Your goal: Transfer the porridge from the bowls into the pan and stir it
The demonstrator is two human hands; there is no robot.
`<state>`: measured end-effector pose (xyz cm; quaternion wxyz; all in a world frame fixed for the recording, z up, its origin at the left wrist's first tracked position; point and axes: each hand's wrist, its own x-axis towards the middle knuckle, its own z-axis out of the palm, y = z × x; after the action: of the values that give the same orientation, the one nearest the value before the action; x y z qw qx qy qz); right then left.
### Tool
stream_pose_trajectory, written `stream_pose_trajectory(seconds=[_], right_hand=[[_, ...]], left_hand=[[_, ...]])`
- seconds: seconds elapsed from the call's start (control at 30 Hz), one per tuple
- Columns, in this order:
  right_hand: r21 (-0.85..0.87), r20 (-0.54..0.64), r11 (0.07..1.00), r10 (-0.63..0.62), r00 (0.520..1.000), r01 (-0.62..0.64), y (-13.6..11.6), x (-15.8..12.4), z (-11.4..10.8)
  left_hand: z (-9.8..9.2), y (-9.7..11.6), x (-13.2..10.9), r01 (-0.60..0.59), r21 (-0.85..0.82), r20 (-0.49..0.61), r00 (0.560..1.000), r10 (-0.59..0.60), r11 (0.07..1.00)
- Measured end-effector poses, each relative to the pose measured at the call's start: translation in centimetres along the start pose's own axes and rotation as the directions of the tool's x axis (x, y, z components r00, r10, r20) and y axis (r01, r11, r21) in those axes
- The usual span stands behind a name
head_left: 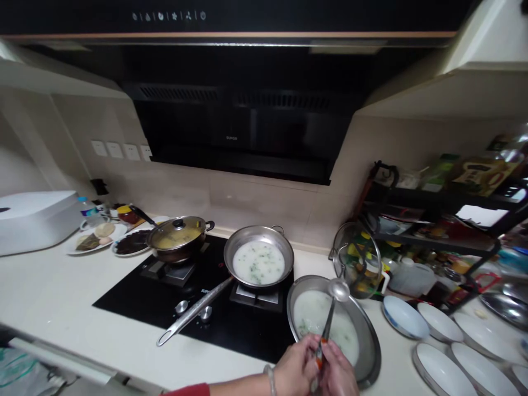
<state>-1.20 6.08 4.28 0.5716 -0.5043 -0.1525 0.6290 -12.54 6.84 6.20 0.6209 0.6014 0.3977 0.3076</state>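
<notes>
Big black hood (247,110) overhead, no concern for the hands. The pale tabletop (61,297) runs left to right, with the black cooktop (136,297) set into it. A cluttered rack (433,203) closes the far right. The steel basin (371,341) sits on the tabletop just right of the cooktop, holding a shallow pool of pale porridge, and its near rim is close to the front edge. Behind and to its left, the pan (284,247) stands on the burner with the same white mix; its long handle (193,312) sticks out toward the front left. Lidded pot (178,234) on the left burner, well apart. A glass lid (358,261) leans upright just behind the basin, and white bowls (404,318) are lined up just beside it on the right. My left hand (293,367) and right hand (340,377) both have their fingers clamped on the low end of the ladle (330,316), whose cup hovers over the basin's far side. I judge it best to hold the cup level and low, inside the rim, so drips land in the basin. Open room is mostly front left; the right side and the back are tight, so I'd make short strokes and mind the leaning lid.
</notes>
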Motion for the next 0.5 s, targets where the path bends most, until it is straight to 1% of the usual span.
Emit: stream_pose_trajectory(seconds=[0.03,0.07,0.13,0.17,0.23,0.3,0.33,0.4,0.47,0.5], right_hand=[[0.004,-0.010,1.000,-0.027,1.000,0.027,-0.5,0.0,0.1],[-0.009,-0.016,0.999,-0.053,0.998,0.053,-1.0,0.1,0.2],[-0.092,-0.020,0.990,-0.109,0.994,0.107,-2.0,0.0,0.3],[-0.154,-0.021,0.978,-0.146,0.989,0.141,-2.5,0.0,0.4],[-0.302,0.005,0.929,-0.223,0.975,0.214,-3.6,0.1,0.4],[-0.475,0.091,0.839,-0.252,0.963,0.264,-4.7,0.2,0.7],[-0.566,0.148,0.770,-0.255,0.955,0.294,-5.3,0.4,1.0],[-0.726,0.283,0.576,-0.249,0.926,0.377,-6.5,0.8,2.0],[-0.827,0.407,0.316,-0.234,0.883,0.465,-7.6,1.3,3.5],[-0.851,0.456,0.177,-0.218,0.863,0.495,-8.1,1.6,4.4]], left_hand=[[-0.8,0.6,-0.7,-0.056,0.130,0.008,0.998,0.055,0.990],[-1.7,1.3,-1.5,-0.073,0.218,0.026,0.997,0.068,0.973],[-4.0,2.8,-3.6,-0.056,0.284,0.017,0.998,0.053,0.957],[-5.5,3.6,-4.9,-0.073,0.297,0.001,0.997,0.076,0.952],[-9.0,4.8,-7.6,-0.094,0.357,-0.104,0.985,0.139,0.929],[-13.1,5.3,-9.9,-0.061,0.417,-0.230,0.958,0.171,0.907],[-15.3,5.2,-10.7,-0.027,0.448,-0.293,0.940,0.175,0.894],[-19.3,4.6,-11.7,0.060,0.504,-0.414,0.892,0.180,0.861],[-22.5,3.5,-11.5,0.141,0.552,-0.489,0.853,0.182,0.822],[-23.6,2.9,-11.1,0.190,0.575,-0.503,0.850,0.160,0.796]])
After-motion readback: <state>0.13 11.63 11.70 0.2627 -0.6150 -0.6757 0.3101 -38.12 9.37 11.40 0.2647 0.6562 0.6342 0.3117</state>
